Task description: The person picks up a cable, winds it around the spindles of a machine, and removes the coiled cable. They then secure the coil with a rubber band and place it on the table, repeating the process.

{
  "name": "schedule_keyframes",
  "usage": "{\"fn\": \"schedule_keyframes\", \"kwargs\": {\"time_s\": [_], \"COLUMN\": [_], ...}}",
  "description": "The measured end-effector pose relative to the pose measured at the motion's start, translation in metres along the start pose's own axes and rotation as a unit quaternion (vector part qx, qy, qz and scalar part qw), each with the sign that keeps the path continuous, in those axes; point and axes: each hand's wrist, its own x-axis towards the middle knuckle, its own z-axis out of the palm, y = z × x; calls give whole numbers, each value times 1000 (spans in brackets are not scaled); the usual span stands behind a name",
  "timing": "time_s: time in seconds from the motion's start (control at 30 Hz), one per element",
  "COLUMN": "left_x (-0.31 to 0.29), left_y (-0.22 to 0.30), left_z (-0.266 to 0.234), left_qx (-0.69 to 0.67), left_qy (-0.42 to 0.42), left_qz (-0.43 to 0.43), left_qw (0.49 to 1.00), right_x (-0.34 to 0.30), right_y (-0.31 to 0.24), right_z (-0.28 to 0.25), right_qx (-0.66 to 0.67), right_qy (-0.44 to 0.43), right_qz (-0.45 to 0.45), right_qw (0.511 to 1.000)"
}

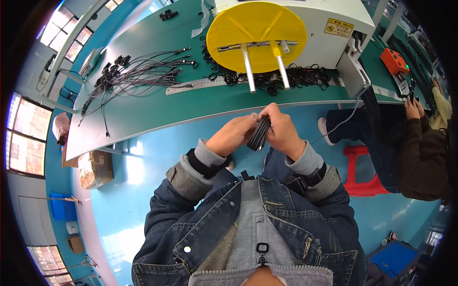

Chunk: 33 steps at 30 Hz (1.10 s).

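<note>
Between my two hands is a coiled bundle of black cable, held in front of the table's near edge. My left hand grips its left side, fingers closed near the top of the coil. On the other side my right hand is wrapped round it, thumb and fingers pressed together at the top. Just beyond my hands stands a machine with a yellow disc and two metal rods. Below the disc, many small black loops lie along a steel ruler.
Loose black cables with connectors spread over the green table at left. A co-worker sits at right beside a red stool, near an orange box. A cardboard box stands under the table's left end.
</note>
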Motion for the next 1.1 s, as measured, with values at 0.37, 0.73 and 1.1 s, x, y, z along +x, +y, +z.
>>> {"fn": "schedule_keyframes", "kwargs": {"time_s": [0.37, 0.73, 1.1], "left_x": [-4, 14, 5], "left_y": [21, 0, -36], "left_z": [5, 8, 7], "left_qx": [86, 244, 441], "left_qy": [-85, -198, -109], "left_qz": [-80, -177, 240], "left_qw": [989, 933, 858], "right_x": [-1, -6, -38], "right_y": [2, 13, 18], "right_z": [-8, -10, 5], "right_qx": [-43, -164, 62], "right_qy": [-24, -180, 3], "right_qz": [10, 47, 18], "right_qw": [999, 969, 998]}}
